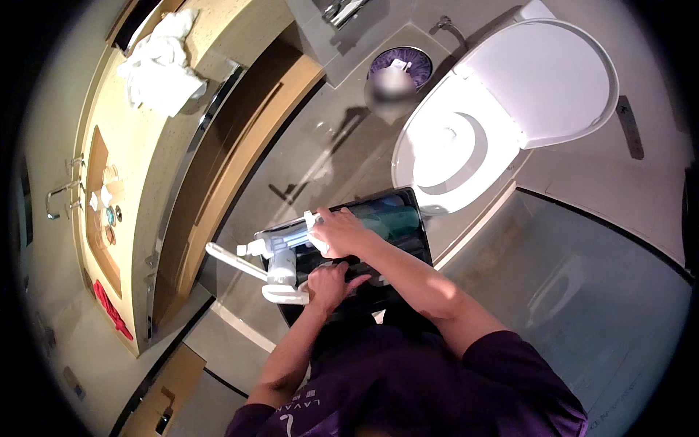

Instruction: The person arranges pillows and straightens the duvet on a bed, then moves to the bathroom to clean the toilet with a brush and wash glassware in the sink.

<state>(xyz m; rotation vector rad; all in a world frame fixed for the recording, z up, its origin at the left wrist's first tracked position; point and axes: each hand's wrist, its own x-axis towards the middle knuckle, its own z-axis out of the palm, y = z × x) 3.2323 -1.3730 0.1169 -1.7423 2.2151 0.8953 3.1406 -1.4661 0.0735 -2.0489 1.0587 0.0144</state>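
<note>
A black caddy packed with bottles and cleaning gear stands low before me. My left hand is down over its near left part, beside a white brush head or handle end; whether it grips anything is unclear. My right hand lies over the caddy's middle, at the white top of a clear bottle with bluish contents; its hold is partly hidden by the fingers. A white bottle lies under that one, and a long white handle sticks out to the left. A green item fills the caddy's right side.
Beyond the caddy, right of centre, is a white toilet with its lid raised. A purple-lined bin stands near the wall. The curved counter at left holds white towels, glasses in its basin and a red cloth.
</note>
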